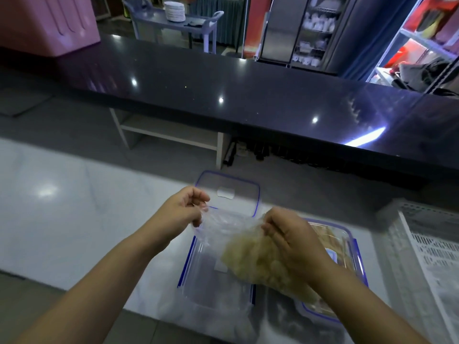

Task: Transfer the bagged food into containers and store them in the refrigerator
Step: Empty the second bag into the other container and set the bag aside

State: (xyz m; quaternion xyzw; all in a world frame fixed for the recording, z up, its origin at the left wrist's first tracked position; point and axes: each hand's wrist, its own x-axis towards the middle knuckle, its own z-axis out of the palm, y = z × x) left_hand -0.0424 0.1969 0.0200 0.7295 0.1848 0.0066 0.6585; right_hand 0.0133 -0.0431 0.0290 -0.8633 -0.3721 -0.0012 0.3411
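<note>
A clear plastic bag (246, 249) of pale yellow food hangs over an open clear container (211, 281) with blue clips on the white counter. My left hand (185, 207) pinches the bag's top left edge. My right hand (288, 234) grips the bag's right side, above the food. The container's lid (238, 184) lies flat just behind it. To the right stands a second clear container (340, 247) with its lid on and food inside, partly hidden by my right hand and forearm.
A white perforated crate (427, 244) sits at the right edge of the counter (62, 219). A raised black glossy counter (248, 100) runs across behind. Further back are a pink bin (49, 21), a cart with stacked plates (175, 11) and lit shelving (422, 40).
</note>
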